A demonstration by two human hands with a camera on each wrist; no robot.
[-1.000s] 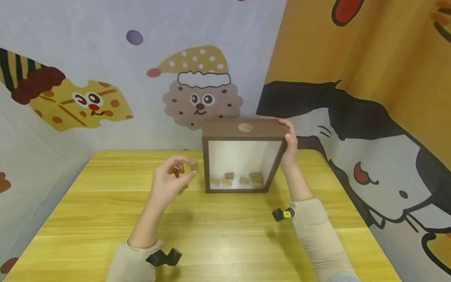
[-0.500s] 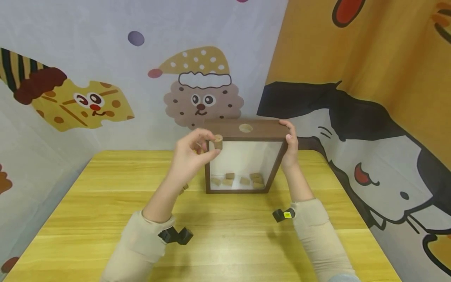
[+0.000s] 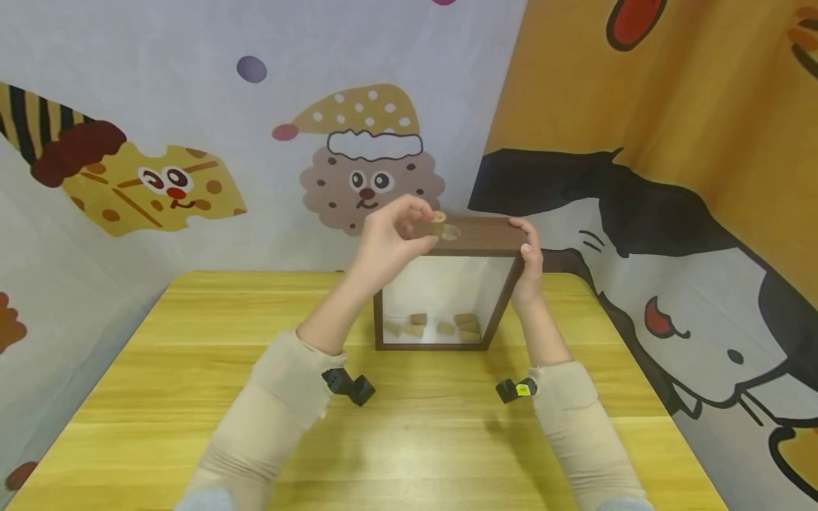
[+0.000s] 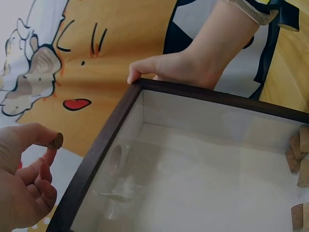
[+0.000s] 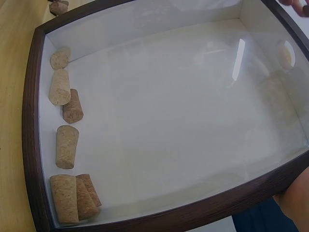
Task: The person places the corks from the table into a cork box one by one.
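Note:
A dark wooden shadow box [image 3: 486,238] with a glass front stands upright on the yellow table [image 3: 211,369]. Its top has a round hole [image 3: 451,232]. My left hand [image 3: 393,241] pinches a cork [image 3: 437,221] just left of and above that hole; the left wrist view shows the cork [image 4: 55,141] between thumb and forefinger beside the frame [image 4: 104,147]. My right hand [image 3: 527,259] grips the box's upper right corner. Several corks [image 3: 441,326] lie on the box's floor, seen also in the right wrist view as corks [image 5: 67,145] along the frame's [image 5: 34,125] inner edge.
More corks [image 5: 59,7] lie on the table beside the box's left side. Cartoon-printed cloth walls [image 3: 358,135] close in the table at the back and the right [image 3: 671,177]. Bare tabletop stretches in front of the box.
My left hand has risen from the table's left side up and to the right, carrying the cork to the hole in the box's top. The right hand has stayed on the corner.

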